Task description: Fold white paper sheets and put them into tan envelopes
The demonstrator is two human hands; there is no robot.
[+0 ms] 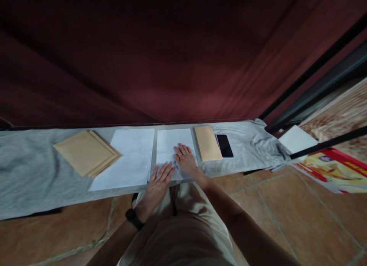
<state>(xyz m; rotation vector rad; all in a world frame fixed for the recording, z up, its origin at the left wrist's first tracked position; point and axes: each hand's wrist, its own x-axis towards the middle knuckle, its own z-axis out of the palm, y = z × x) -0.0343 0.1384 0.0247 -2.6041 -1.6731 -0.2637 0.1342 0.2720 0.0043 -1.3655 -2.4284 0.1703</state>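
Note:
A white sheet of paper (169, 138) lies on the grey cloth in front of me. My right hand (185, 159) rests flat on its right half, fingers stretched out. Near the sheet's lower left corner, my left hand (161, 180) lies with its fingers extended and holds nothing. A larger spread of white paper (132, 155) is just left of that sheet. Brown envelopes (88, 151) are stacked askew and overlap its left side. To the right of the sheet sits another brown envelope (208, 143), with a dark-screened phone (225, 146) beside it.
The grey cloth (25, 163) covers a long narrow surface, its back edge against a dark red curtain (172, 67). Black metal bars (321, 67) slant at the right. Beyond them are a white flat item (298, 139) and a red-yellow printed box (335, 168). Tiled floor (286, 205) lies below.

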